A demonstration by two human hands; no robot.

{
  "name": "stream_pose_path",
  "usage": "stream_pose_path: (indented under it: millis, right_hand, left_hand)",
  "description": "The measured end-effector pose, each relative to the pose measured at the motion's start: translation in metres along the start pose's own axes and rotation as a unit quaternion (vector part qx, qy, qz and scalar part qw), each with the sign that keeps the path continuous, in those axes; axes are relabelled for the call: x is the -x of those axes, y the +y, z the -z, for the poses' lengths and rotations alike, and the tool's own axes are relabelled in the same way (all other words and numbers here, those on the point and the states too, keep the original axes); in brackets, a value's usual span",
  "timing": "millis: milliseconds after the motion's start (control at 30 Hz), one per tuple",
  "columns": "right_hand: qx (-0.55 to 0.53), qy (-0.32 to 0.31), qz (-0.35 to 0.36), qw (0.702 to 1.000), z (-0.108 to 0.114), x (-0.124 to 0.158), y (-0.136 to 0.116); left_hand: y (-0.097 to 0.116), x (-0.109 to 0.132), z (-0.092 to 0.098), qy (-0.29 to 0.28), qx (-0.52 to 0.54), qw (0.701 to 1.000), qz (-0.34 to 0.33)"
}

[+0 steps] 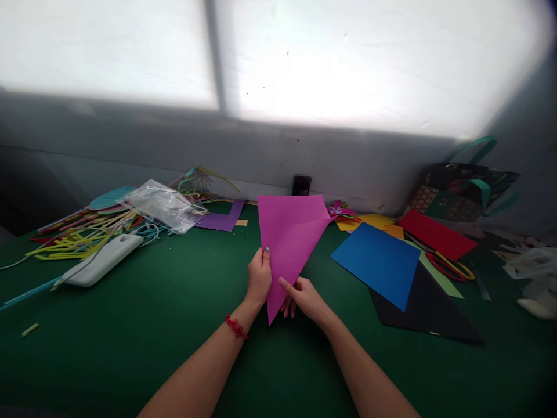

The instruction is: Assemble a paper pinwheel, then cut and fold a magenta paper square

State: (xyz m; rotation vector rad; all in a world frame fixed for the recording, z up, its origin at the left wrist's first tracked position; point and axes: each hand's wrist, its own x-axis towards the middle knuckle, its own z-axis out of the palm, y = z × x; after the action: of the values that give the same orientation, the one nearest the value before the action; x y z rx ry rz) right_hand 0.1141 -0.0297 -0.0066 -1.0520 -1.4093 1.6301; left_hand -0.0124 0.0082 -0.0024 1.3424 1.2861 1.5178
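A pink sheet of paper, folded into a triangle, stands tilted above the green table, its point toward me. My left hand grips its left edge, thumb on the front and fingers behind. My right hand pinches the lower right edge near the point, index finger stretched along the paper. A red bracelet circles my left wrist.
Blue, black, red and yellow sheets lie to the right with red-handled scissors. At the left are a white device, a clear plastic bag, coloured strips and purple paper. A patterned bag stands far right.
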Motion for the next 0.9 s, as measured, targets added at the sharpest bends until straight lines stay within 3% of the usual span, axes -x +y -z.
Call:
stream_pose_path:
  millis: [100, 400, 567, 900]
  right_hand:
    - [-0.016, 0.034, 0.006, 0.999, 0.002, -0.002, 0.000]
    - [-0.006, 0.038, 0.018, 0.999, 0.005, -0.002, 0.001]
    - [0.002, 0.104, 0.039, 0.994, 0.012, -0.001, -0.006]
    - [0.009, 0.082, 0.037, 0.996, 0.019, 0.000, -0.009]
  left_hand:
    - [0.001, 0.003, -0.001, -0.010, 0.008, 1.000, 0.000]
    - [0.000, 0.003, -0.005, -0.022, 0.062, 0.997, 0.035]
    - [0.002, 0.004, -0.006, -0.048, 0.080, 0.995, 0.040]
    - [0.001, 0.004, -0.008, -0.047, 0.103, 0.992, 0.062]
